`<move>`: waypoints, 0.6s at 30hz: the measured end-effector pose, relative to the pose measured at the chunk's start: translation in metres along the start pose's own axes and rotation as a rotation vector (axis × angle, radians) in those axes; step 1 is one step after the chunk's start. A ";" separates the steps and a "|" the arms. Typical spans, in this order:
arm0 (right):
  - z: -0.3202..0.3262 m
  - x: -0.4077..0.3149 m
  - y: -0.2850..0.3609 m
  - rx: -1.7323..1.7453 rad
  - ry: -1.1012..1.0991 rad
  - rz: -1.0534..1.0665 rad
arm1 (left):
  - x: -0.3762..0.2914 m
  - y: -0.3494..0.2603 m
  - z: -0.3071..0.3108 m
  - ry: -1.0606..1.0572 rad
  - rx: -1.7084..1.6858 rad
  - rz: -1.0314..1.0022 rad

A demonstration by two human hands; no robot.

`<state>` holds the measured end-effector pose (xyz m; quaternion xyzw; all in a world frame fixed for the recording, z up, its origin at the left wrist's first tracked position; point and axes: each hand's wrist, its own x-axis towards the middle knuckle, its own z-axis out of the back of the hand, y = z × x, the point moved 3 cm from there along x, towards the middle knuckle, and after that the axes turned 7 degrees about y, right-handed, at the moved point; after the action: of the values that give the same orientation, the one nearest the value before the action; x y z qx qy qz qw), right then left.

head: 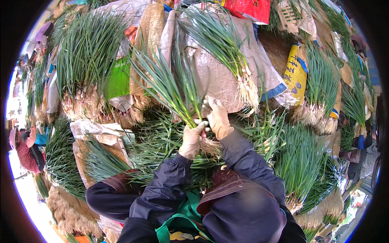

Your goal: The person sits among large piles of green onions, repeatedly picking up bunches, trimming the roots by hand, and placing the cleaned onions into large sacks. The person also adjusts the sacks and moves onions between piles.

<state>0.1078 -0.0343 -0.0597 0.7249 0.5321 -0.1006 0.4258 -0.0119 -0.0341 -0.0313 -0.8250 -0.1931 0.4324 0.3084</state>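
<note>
Both hands wear pale gloves. My left hand [192,138] is closed around the lower stems of a small bunch of green onions [170,94], whose leaves fan up and to the left and whose roots [210,146] hang to the right below it. Close beside it, my right hand [217,117] has its fingers bent at one upright stem of the bunch; whether they grip it I cannot tell. Above the hands a separate bunch of green onions [232,57] lies on a pale woven sack [212,79], its roots towards the lower right.
Loose green onions [158,136] lie under and around my hands. Large piles stand at the upper left [85,60] and right [299,161]. A yellow printed sack [295,73] and a red bag [250,9] lie beyond. Other people are at the far left [27,148] and far right [358,158].
</note>
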 end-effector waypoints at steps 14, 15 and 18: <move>0.001 -0.014 0.015 0.085 0.202 -0.029 | -0.025 -0.020 -0.008 0.175 -0.344 0.298; 0.006 -0.013 0.027 -0.057 0.139 0.075 | -0.041 -0.034 -0.020 0.165 -0.393 0.340; 0.021 -0.014 0.059 -1.065 0.266 0.187 | -0.076 -0.064 -0.031 0.323 -0.419 0.256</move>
<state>0.1588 -0.0632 -0.0338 0.4602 0.4921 0.3127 0.6696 -0.0311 -0.0422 0.0700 -0.9465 -0.1211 0.2816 0.1008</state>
